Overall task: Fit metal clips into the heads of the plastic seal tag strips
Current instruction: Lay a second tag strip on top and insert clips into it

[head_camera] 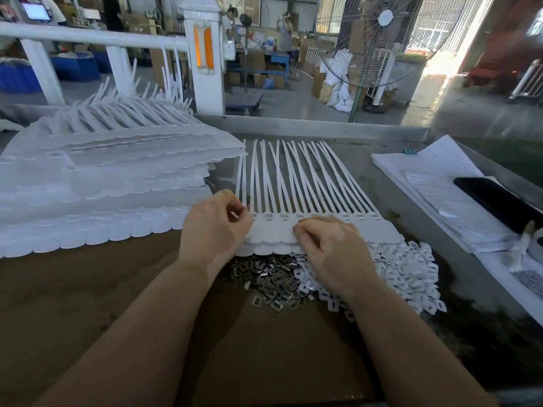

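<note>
While your hands work the seal tag strips (308, 212), metal clips (273, 277) lie heaped just nearer.
Your left hand (217, 227) pinches something small at the strips' left heads; your right hand (329, 245), fingers curled, presses the tags.

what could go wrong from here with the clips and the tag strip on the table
1. The left hand pinches something small at the end head of the tag strip; it could slip and drop.
2. The metal clips lie right against the white plastic pieces, so the heaps may mix further.
3. The right hand rests curled on the strip's heads; if it shifts, the strip could slide over the clips.
</note>
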Demonstrator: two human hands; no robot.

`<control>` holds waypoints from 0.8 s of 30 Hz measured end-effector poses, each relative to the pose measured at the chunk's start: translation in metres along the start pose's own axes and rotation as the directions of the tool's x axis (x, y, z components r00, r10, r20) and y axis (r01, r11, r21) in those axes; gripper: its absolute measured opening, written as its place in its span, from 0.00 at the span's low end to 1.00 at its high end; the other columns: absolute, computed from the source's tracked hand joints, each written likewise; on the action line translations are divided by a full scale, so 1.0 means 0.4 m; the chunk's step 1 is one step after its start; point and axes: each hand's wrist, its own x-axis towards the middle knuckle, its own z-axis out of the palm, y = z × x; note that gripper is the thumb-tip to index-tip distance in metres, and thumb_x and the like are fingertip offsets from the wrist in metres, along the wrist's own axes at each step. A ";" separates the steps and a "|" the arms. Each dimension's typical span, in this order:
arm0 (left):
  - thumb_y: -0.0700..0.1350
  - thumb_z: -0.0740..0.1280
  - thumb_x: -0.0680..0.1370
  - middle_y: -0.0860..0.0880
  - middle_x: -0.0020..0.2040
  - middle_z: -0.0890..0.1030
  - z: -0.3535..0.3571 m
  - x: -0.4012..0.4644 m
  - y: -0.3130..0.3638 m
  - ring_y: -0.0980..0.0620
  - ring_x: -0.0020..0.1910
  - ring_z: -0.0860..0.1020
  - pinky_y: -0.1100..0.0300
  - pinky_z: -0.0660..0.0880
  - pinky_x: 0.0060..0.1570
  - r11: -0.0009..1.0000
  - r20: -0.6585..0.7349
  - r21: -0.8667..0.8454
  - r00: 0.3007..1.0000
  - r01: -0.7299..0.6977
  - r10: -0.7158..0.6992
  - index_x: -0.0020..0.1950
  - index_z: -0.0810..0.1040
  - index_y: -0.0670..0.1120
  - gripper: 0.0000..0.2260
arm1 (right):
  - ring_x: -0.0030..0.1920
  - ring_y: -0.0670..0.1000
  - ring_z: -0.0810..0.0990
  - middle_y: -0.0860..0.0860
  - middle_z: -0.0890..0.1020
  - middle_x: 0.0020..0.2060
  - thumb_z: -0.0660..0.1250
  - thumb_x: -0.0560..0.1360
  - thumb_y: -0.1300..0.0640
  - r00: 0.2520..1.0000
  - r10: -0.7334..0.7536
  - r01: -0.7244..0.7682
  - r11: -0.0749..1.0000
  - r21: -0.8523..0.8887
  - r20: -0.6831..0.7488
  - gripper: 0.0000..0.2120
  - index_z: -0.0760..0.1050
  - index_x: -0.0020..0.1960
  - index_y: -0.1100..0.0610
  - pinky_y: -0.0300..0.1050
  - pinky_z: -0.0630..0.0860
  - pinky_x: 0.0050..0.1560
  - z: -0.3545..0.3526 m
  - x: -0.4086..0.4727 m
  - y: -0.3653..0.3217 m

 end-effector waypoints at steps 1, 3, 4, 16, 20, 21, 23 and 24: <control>0.46 0.67 0.74 0.56 0.32 0.75 -0.001 0.000 -0.001 0.59 0.31 0.73 0.70 0.64 0.29 1.000 0.002 0.006 1.000 0.002 -0.002 0.39 0.75 0.49 0.04 | 0.53 0.46 0.75 0.47 0.81 0.51 0.58 0.78 0.52 1.000 -0.001 0.001 1.000 -0.001 0.000 0.12 0.79 0.52 0.53 0.41 0.62 0.56 0.000 -0.001 0.000; 0.46 0.68 0.73 0.56 0.31 0.75 0.000 -0.001 -0.003 0.58 0.30 0.72 0.68 0.62 0.28 1.000 0.008 0.018 1.000 -0.003 0.003 0.37 0.74 0.49 0.06 | 0.54 0.47 0.75 0.47 0.81 0.52 0.58 0.78 0.52 1.000 -0.002 0.002 1.000 -0.001 -0.001 0.11 0.79 0.52 0.53 0.40 0.62 0.56 0.000 -0.001 0.000; 0.46 0.68 0.73 0.56 0.31 0.75 0.001 -0.002 -0.003 0.58 0.30 0.72 0.68 0.63 0.28 1.000 0.014 0.024 1.000 -0.006 0.005 0.37 0.74 0.49 0.06 | 0.54 0.47 0.75 0.47 0.81 0.52 0.59 0.78 0.52 1.000 -0.001 0.001 1.000 0.003 -0.001 0.11 0.79 0.52 0.53 0.40 0.62 0.56 0.000 -0.002 0.000; 0.44 0.67 0.74 0.54 0.30 0.75 0.010 0.001 -0.012 0.56 0.29 0.73 0.68 0.63 0.27 1.000 0.019 0.017 1.000 0.011 -0.011 0.39 0.73 0.48 0.05 | 0.55 0.46 0.74 0.47 0.81 0.53 0.58 0.78 0.53 1.000 0.001 -0.001 1.000 0.004 0.004 0.11 0.79 0.53 0.52 0.41 0.62 0.57 0.000 -0.001 0.000; 0.44 0.67 0.74 0.57 0.31 0.74 0.012 0.001 -0.015 0.59 0.30 0.73 0.72 0.62 0.28 1.000 0.014 0.022 1.000 0.006 -0.006 0.40 0.72 0.50 0.05 | 0.55 0.46 0.74 0.46 0.81 0.53 0.58 0.78 0.52 1.000 -0.002 0.002 1.000 0.006 0.003 0.11 0.79 0.53 0.52 0.41 0.62 0.58 0.000 0.000 0.001; 0.44 0.67 0.75 0.57 0.33 0.75 0.012 0.001 -0.016 0.61 0.31 0.73 0.73 0.63 0.29 1.000 0.022 0.010 1.000 0.002 -0.002 0.42 0.73 0.50 0.04 | 0.55 0.46 0.74 0.46 0.80 0.53 0.58 0.78 0.52 1.000 -0.002 0.002 1.000 0.006 0.005 0.11 0.78 0.53 0.52 0.41 0.62 0.58 0.000 0.000 0.001; 0.43 0.67 0.75 0.57 0.38 0.76 0.015 0.001 -0.019 0.63 0.35 0.74 0.74 0.65 0.34 1.000 0.039 -0.018 0.999 -0.003 0.004 0.48 0.73 0.51 0.05 | 0.55 0.46 0.74 0.46 0.80 0.53 0.58 0.78 0.52 1.000 -0.002 0.002 1.000 0.004 0.008 0.11 0.78 0.53 0.52 0.42 0.63 0.58 0.000 0.000 0.001; 0.42 0.67 0.75 0.57 0.39 0.76 0.016 0.002 -0.021 0.64 0.36 0.74 0.73 0.65 0.36 1.000 0.043 -0.026 0.999 -0.001 0.002 0.50 0.74 0.51 0.06 | 0.55 0.46 0.74 0.46 0.80 0.53 0.58 0.78 0.52 1.000 -0.002 0.002 1.000 0.003 0.009 0.11 0.78 0.53 0.52 0.42 0.63 0.58 0.000 0.001 0.001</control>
